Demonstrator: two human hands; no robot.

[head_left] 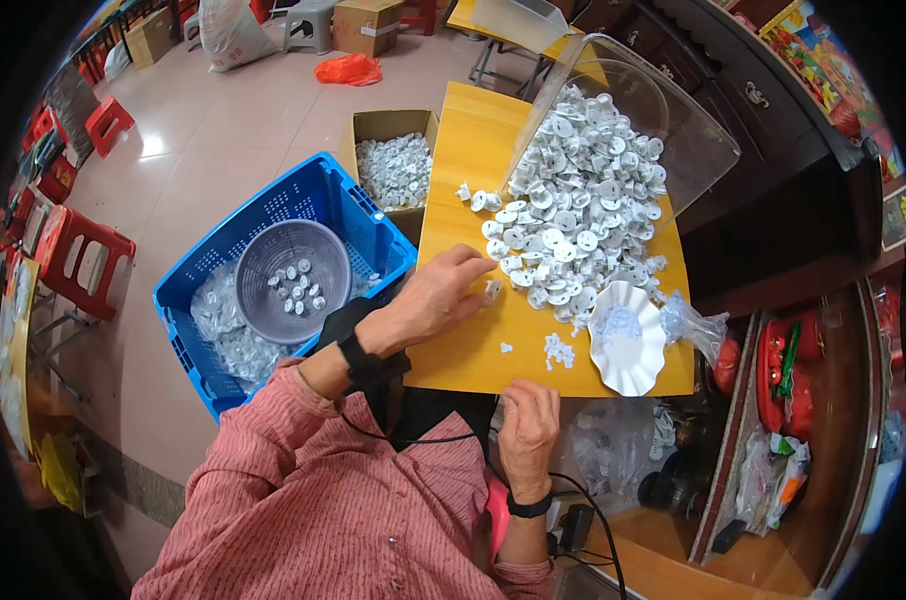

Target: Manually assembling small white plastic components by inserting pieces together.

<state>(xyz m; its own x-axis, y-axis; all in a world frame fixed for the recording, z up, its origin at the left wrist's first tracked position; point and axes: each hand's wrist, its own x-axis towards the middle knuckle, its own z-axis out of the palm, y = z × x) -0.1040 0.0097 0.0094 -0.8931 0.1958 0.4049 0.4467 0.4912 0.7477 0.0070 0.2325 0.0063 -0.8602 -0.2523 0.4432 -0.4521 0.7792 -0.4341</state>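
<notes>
My left hand hovers over the near left part of the yellow tabletop, thumb and forefinger apart. At its fingertips is a single white plastic part; I cannot tell whether they touch. A large heap of similar round white plastic parts spreads just beyond. My right hand is at the table's near edge with its fingers curled in, and whatever they may hold is hidden. Close to it on the tabletop lie small pale pieces and a white scalloped dish with more small pieces in it.
A clear plastic bin lies tipped behind the heap. Left of the table stand a blue crate holding a grey basket with several white parts, and a cardboard box full of parts. Dark drawers flank the right side.
</notes>
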